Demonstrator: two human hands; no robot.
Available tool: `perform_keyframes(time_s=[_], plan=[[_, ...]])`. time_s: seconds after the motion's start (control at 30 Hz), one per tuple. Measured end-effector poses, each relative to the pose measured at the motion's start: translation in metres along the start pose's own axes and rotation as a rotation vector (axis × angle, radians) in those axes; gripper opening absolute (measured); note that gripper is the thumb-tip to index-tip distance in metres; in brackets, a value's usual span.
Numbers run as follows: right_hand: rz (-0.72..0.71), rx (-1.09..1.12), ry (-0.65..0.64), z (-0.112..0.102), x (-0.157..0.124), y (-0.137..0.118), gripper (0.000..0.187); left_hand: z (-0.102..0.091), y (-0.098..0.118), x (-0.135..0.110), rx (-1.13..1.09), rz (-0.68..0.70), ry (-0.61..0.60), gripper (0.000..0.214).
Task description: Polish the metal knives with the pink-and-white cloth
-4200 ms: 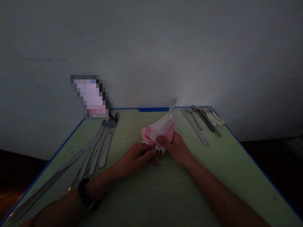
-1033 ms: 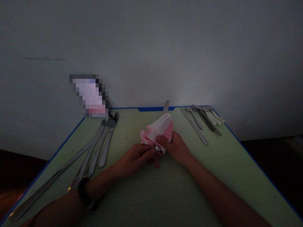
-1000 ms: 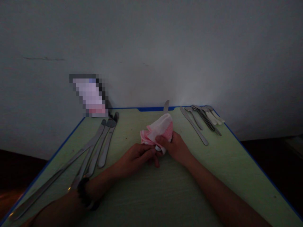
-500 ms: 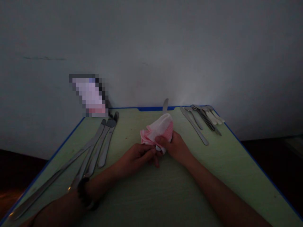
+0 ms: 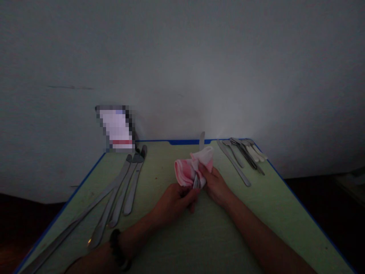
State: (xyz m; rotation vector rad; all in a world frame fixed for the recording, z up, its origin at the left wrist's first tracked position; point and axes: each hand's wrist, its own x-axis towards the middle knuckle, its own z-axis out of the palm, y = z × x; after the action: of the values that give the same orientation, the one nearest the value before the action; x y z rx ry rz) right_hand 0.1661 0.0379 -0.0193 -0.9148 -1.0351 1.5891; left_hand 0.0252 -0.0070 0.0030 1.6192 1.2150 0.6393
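My right hand (image 5: 216, 185) grips a bunched pink and white cloth (image 5: 188, 170) wrapped round a table knife (image 5: 201, 140). The knife's blade tip sticks out past the cloth toward the wall. A bit of its metal handle shows below the cloth. My left hand (image 5: 174, 201) is closed on that handle end, just left of my right hand. Both hands rest low over the middle of the green table (image 5: 205, 236). A dark bracelet sits on my left wrist.
Several long knives (image 5: 125, 186) lie in a row on the table's left side. More cutlery (image 5: 242, 154), some with white handles, lies at the back right corner. A blurred-out box (image 5: 116, 128) stands against the grey wall at the back left. The table has a blue edge.
The view has tipped up a little, so everything sits lower in the frame. The cloth has slid up the knife, baring part of the handle by my left fingers.
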Motion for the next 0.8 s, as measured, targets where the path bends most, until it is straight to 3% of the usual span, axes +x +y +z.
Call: perform_keyframes(time_s=[0.1, 0.2, 0.47, 0.6, 0.7, 0.8], plan=[[0.056, 0.183, 0.065, 0.005, 0.019, 0.004, 0.03, -0.001, -0.001, -0.002, -0.026, -0.019, -0.012, 0.036], [0.057, 0.212, 0.095, 0.007, 0.04, 0.003, 0.029, -0.003, -0.004, -0.003, -0.053, -0.041, -0.026, 0.036], [-0.072, 0.246, 0.267, 0.004, 0.089, 0.001, 0.024, -0.007, -0.006, -0.002, -0.116, -0.039, -0.127, 0.036], [-0.144, 0.25, 0.336, 0.008, 0.091, 0.003, 0.026, -0.005, -0.003, -0.003, -0.067, 0.023, -0.129, 0.033], [-0.174, 0.2, 0.35, 0.01, 0.085, 0.008, 0.029, -0.005, -0.003, -0.001, -0.102, 0.081, -0.096, 0.019], [-0.188, 0.102, 0.327, 0.01, 0.077, 0.014, 0.032, -0.008, -0.006, 0.004, -0.215, 0.042, -0.015, 0.026]])
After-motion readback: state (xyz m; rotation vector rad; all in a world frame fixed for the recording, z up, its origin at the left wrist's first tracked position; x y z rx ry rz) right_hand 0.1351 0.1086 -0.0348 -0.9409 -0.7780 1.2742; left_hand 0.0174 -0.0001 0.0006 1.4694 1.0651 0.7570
